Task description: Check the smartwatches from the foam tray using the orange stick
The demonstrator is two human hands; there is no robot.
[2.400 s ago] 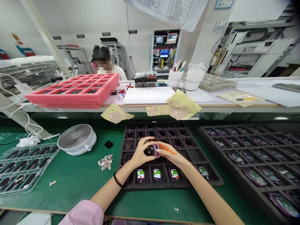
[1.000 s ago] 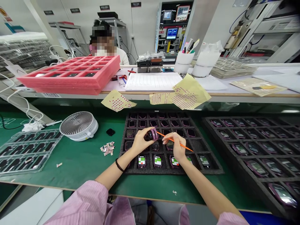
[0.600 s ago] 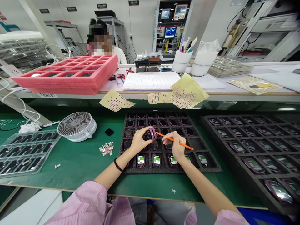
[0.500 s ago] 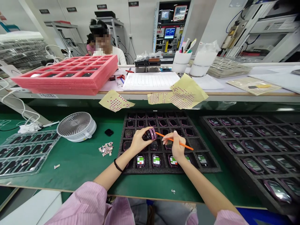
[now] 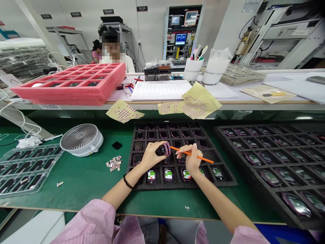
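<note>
Between the thumb and fingers of my left hand (image 5: 151, 156) is a purple smartwatch case (image 5: 166, 148), tipped up on its side. My right hand (image 5: 191, 158) grips a thin orange stick (image 5: 203, 158) like a pen, its tip at or very near the case's right side; I cannot tell whether they touch. Under both hands lies a black foam tray (image 5: 156, 186) with watch cases in its compartments. Along the near row several screens are lit, among them a watch with green and white blocks (image 5: 168, 174).
Left on the green bench are a round fan (image 5: 81, 139), a dark square part (image 5: 117, 145), a heap of small pale strips (image 5: 114, 163) and a clear tray (image 5: 30, 169). Another foam tray (image 5: 256, 183) stands right. Yellow dotted sheets (image 5: 200, 101) hang off the shelf; a person (image 5: 129, 64) sits beyond.
The view has shifted slightly. The watch case and the orange stick remain in my hands, with the stick's tip still at the case's side.
</note>
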